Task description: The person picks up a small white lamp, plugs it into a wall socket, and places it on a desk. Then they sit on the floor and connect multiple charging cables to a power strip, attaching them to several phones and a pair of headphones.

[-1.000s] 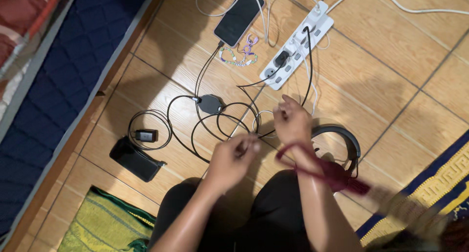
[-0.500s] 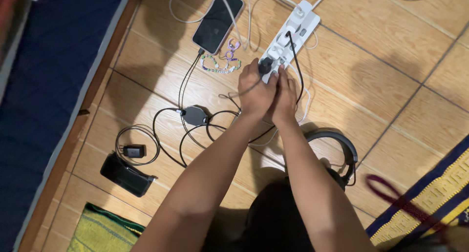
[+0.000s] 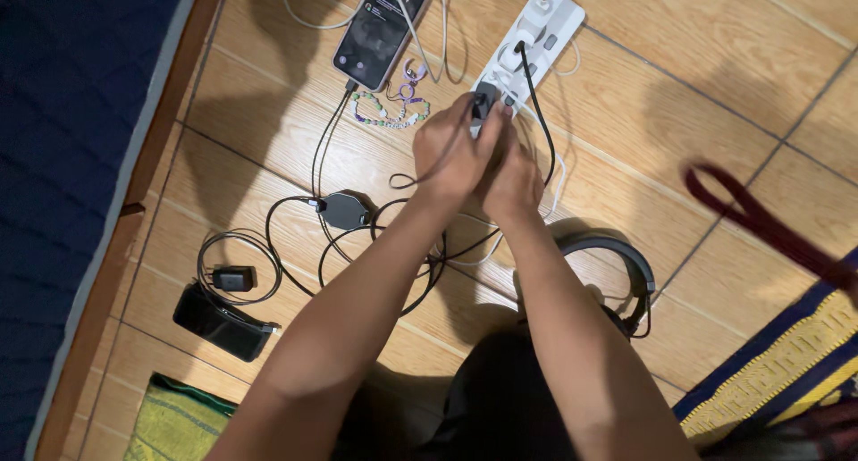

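Both my hands reach out over a white power strip (image 3: 552, 19) on the wooden floor. My left hand (image 3: 450, 154) pinches a black plug (image 3: 483, 99) at the near end of the strip, its black cable (image 3: 420, 180) trailing back under my palm. My right hand (image 3: 512, 177) presses right beside it, fingers on the strip's near end. Whether the plug sits fully in its socket is hidden by my fingers. Another black cable (image 3: 536, 95) and white chargers occupy the strip further along.
A phone (image 3: 381, 28) with a lit screen lies beyond the hands, a beaded strap (image 3: 389, 114) next to it. A round black puck (image 3: 345, 210) with looped cables, a small black charger (image 3: 231, 279), a black case (image 3: 218, 322), headphones (image 3: 622, 264), a dark red strap (image 3: 760, 220), rugs and a blue mattress (image 3: 71, 113) surround me.
My hands went from near my lap out to the power strip and closed on the black plug. The dark red strap swung to the right. The phone screen lit up.
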